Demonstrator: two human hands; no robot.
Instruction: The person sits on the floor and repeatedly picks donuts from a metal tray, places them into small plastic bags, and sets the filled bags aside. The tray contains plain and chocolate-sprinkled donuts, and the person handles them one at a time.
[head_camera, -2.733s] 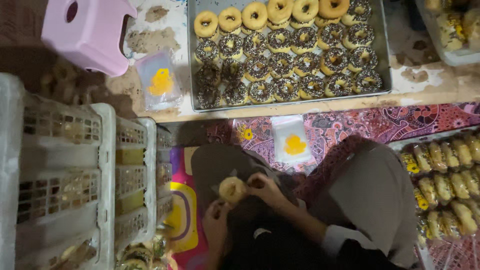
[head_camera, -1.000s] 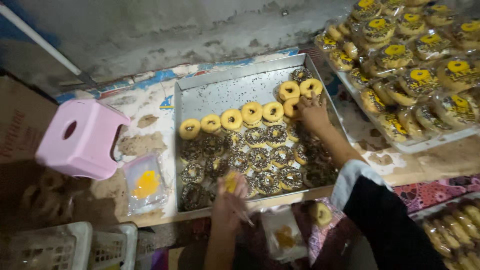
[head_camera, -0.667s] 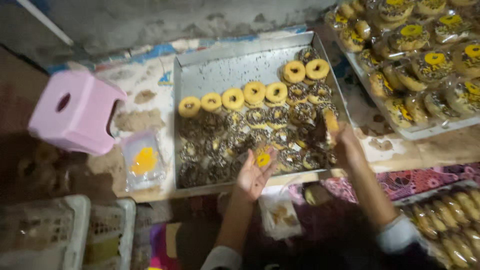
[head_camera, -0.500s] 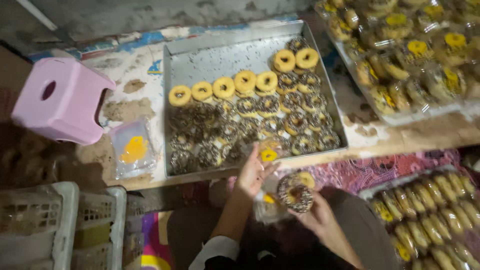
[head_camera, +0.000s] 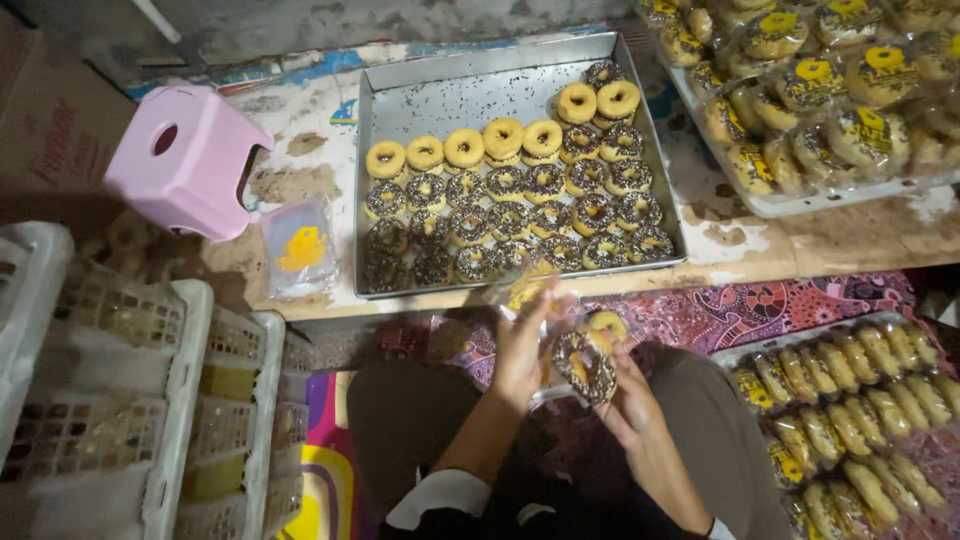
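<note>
A sprinkled doughnut (head_camera: 585, 365), lifted off the metal tray (head_camera: 450, 95), is now gripped by the right hand (head_camera: 630, 395) over the lap. A clear plastic bag (head_camera: 530, 295) is held up by the left hand (head_camera: 520, 350), so bagging is judged underway.

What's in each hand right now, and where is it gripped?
The right hand holds a sprinkle-covered donut by its lower edge. The left hand pinches a clear plastic bag near its top.

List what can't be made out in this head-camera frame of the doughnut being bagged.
- Clear bag: blurred; its opening is unclear, and so is the left hand's grip on it.
- Sprinkled doughnut: its lower edge is covered by the right hand.
- Tray of wrapped doughnuts: cut off by the top and right edges.
- White crates: contents too dim to identify.
</note>
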